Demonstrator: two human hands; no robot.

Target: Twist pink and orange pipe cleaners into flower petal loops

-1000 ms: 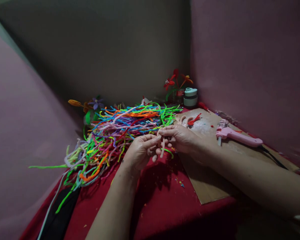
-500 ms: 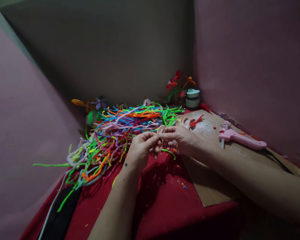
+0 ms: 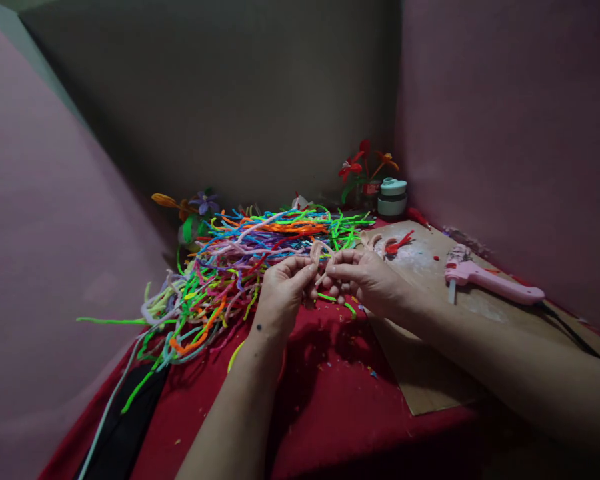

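A pale pink pipe cleaner (image 3: 321,247), bent into loops, is held up between my two hands over the red cloth. My left hand (image 3: 286,285) pinches its looped side between thumb and forefinger. On the other side, my right hand (image 3: 367,275) is closed on the pipe cleaner's free length. Just behind both hands lies a large tangled heap of coloured pipe cleaners (image 3: 260,243). Right of my right hand, a few shaped pale pink pieces (image 3: 373,241) and a red piece (image 3: 399,244) rest on a brown board (image 3: 410,380).
A pink hot glue gun (image 3: 490,280) with its black cord lies on the board. At the back stand red pipe-cleaner flowers (image 3: 353,167) and a lidded jar (image 3: 393,199). More flowers (image 3: 204,202) stand at the left. A white cable (image 3: 107,407) crosses the red cloth (image 3: 220,400).
My hands have drawn slightly apart, and the pipe cleaner now shows a wider loop arching between them. The whole view has shifted a little, so things appear further right.
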